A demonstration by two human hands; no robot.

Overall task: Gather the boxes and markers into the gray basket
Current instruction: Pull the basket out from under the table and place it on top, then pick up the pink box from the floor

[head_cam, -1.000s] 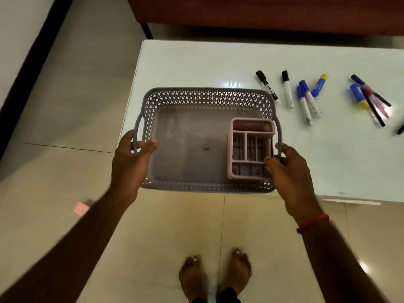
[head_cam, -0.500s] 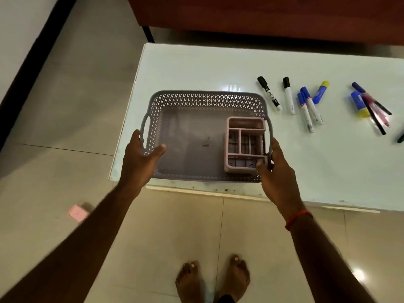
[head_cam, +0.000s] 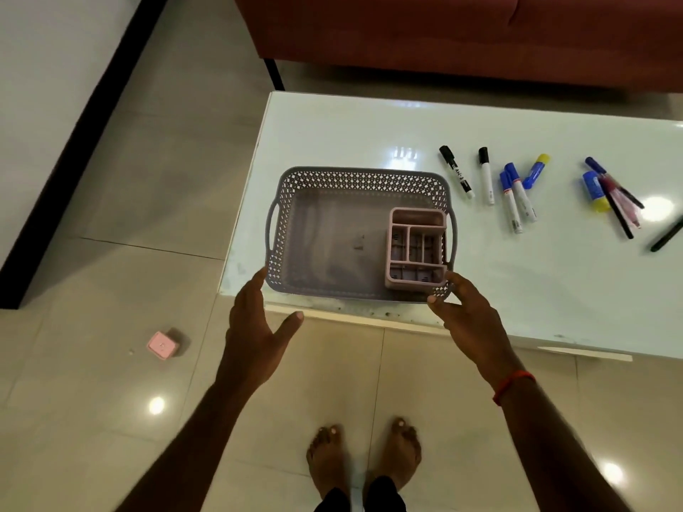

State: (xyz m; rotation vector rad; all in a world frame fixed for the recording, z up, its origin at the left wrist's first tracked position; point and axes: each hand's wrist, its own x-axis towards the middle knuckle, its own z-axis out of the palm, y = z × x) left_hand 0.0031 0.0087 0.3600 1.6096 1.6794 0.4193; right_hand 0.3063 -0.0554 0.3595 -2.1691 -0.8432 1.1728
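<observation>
The gray basket rests on the near left corner of the white table. A pink divided box stands in its right half. My left hand is open just below the basket's near left corner, fingertips at the rim. My right hand is open at the near right corner, fingertips touching the rim. Several markers lie on the table to the right: two black-capped markers, blue-capped markers, and a further pile of markers.
A small pink box lies on the tiled floor at the left. A red-brown sofa stands behind the table. My bare feet are on the floor close to the table's near edge.
The basket went from held over the table's edge to resting on the table. Both hands let go of its handles and drew back to its near corners.
</observation>
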